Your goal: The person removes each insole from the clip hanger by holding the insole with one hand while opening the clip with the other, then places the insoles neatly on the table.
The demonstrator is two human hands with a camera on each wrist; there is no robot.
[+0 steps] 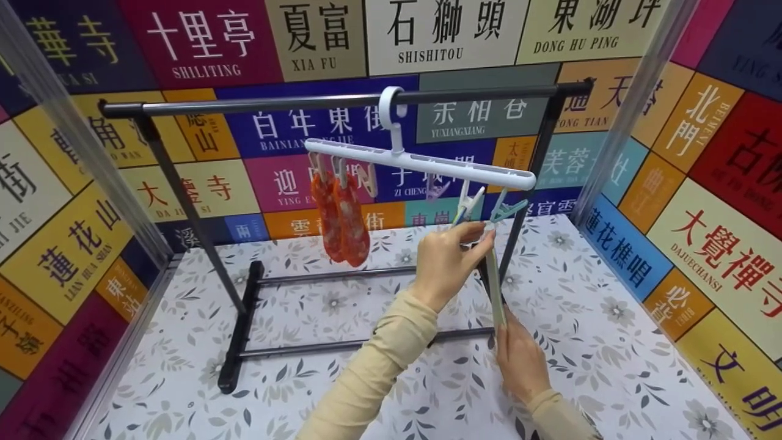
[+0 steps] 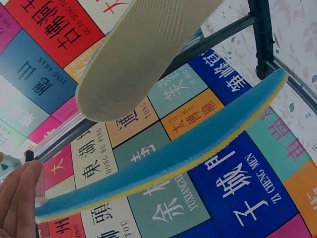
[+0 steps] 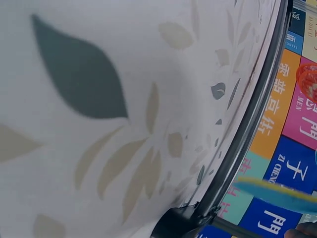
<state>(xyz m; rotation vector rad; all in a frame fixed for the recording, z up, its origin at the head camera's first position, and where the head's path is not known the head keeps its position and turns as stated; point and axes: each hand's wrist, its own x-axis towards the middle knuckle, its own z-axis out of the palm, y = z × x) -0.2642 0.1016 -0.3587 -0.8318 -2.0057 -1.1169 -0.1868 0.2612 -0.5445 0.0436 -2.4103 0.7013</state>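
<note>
My right hand (image 1: 522,360) grips the lower end of a grey-beige insole (image 1: 496,290), seen nearly edge-on. Its rounded top end shows free in the left wrist view, with its ribbed beige face (image 2: 133,59) turned to the camera. The fingertips of my left hand (image 1: 443,263) come together just under a green clip (image 1: 509,209); I cannot tell whether they pinch it. Beside them, a blue insole with a yellow edge (image 2: 163,161) hangs from a white clip (image 1: 469,198), mostly hidden behind my left hand in the head view.
A white clip hanger (image 1: 421,164) hangs tilted, its right end lower, from a black rack (image 1: 244,105). Two orange mottled insole-shaped pieces (image 1: 351,226) hang from its left clips. Spare clips (image 1: 369,179) dangle mid-bar. A leaf-patterned cloth (image 1: 330,305) covers the table.
</note>
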